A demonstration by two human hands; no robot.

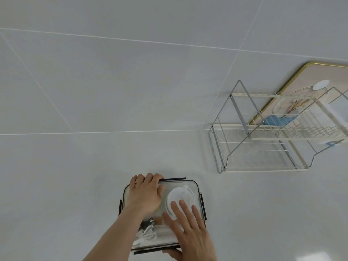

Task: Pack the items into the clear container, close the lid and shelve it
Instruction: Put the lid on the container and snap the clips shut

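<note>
head view, looking down: a clear container [162,215] with a clear lid [190,187] edged in dark clips sits on a pale grey tiled surface at the bottom centre of the frame. through the lid a round white disc-shaped item [178,196] shows on the right side, and coiled white and dark cables [147,230] lie at the near left corner. the left hand [146,193] lies palm down on the far left part of the lid, its fingertips curled over the far edge by the dark far clip [173,179]; this grip is pressing rather than clasping anything. the right hand [188,228] rests flat on the near right part of the lid, fingers spread open over the white disc, thumb hooked under the near edge, so the grip is loose and mostly open. well apart, at the right of the frame, a two-tier wire rack [263,132] stands on the same surface, beside a gold-rimmed board [320,72]. a clear lidded jar [301,102] and a blue object [276,120] sit among the rack's wires.
</note>
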